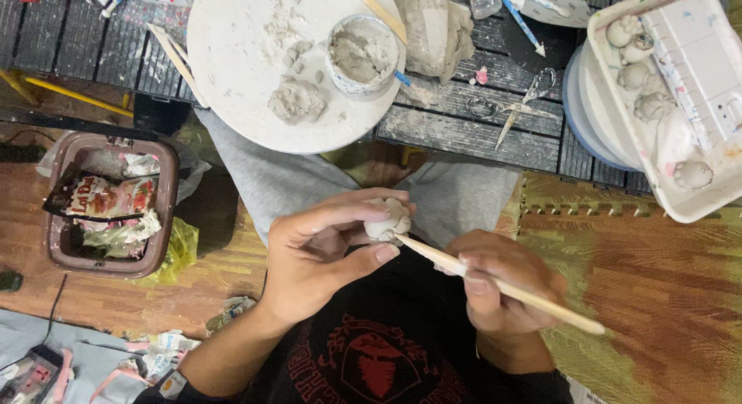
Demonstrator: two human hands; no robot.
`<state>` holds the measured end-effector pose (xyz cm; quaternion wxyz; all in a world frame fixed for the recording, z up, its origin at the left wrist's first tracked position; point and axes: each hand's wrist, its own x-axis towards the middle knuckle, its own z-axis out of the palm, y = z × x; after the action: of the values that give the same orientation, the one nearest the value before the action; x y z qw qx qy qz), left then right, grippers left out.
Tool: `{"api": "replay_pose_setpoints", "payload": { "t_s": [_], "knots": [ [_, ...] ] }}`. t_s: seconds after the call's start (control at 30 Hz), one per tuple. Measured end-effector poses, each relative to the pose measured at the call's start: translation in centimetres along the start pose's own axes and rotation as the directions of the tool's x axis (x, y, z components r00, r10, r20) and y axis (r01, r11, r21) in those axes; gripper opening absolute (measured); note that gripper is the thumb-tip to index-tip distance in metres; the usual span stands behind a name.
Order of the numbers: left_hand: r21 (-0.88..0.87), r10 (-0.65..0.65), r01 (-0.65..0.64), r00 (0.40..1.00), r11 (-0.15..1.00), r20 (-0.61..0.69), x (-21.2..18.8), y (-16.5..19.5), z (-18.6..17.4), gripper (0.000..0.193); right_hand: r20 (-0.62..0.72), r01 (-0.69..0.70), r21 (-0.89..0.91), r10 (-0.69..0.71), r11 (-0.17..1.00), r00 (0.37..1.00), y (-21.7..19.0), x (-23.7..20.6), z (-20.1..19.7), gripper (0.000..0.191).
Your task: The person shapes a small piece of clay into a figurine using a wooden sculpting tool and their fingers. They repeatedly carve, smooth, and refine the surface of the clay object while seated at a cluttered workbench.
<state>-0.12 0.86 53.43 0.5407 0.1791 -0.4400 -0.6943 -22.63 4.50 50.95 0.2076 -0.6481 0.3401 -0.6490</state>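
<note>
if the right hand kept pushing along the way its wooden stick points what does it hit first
The right hand aims its thin wooden stick up-left; the tip already sits at the small pale clay lump pinched in the left hand, so the lump comes first, then probably that hand's thumb.

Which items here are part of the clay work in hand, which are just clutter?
In use:
left hand holding small clay piece
right hand holding wooden stick
round white board with clay lump
cup of wet clay

Lying about:
scissors
bin of wrappers
tray of finished clay figures
</note>
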Motion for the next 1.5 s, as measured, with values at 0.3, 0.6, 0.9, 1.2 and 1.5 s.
{"api": "replay_pose_setpoints", "payload": {
  "t_s": [0.3, 0.6, 0.9, 1.2, 1.5],
  "knots": [
    [0.123, 0.093, -0.096, 0.995, 0.988, 0.030, 0.1, 0.2, 0.1, 0.036, -0.109, -0.194, 0.532, 0.294, 0.824, 0.950, 1.4, 0.2, -0.9, 0.016],
    [0.436, 0.322, -0.359, 0.933, 0.825, 0.159, 0.3, 1.0, 1.1, 0.031, -0.051, -0.198, 0.556, 0.271, 0.807, 0.961, 0.7, -0.2, -0.8, 0.020],
    [0.409, 0.324, -0.413, 0.907, 0.814, 0.271, 0.5, 1.4, 1.0, 0.035, 0.056, -0.165, 0.527, 0.160, 0.833, 0.986, 1.1, -1.0, -1.9, 0.019],
    [0.258, 0.302, -0.416, 0.872, 0.872, 0.384, 0.7, 0.9, 0.5, 0.033, 0.229, -0.293, 0.663, 0.186, 0.688, 0.956, 2.4, -0.9, -2.6, 0.014],
    [0.181, 0.324, -0.421, 0.857, 0.889, 0.401, 0.6, 0.7, 0.8, 0.034, 0.309, -0.470, 0.774, 0.394, 0.424, 0.866, 1.3, -1.4, -2.0, 0.021]
  ]
}}
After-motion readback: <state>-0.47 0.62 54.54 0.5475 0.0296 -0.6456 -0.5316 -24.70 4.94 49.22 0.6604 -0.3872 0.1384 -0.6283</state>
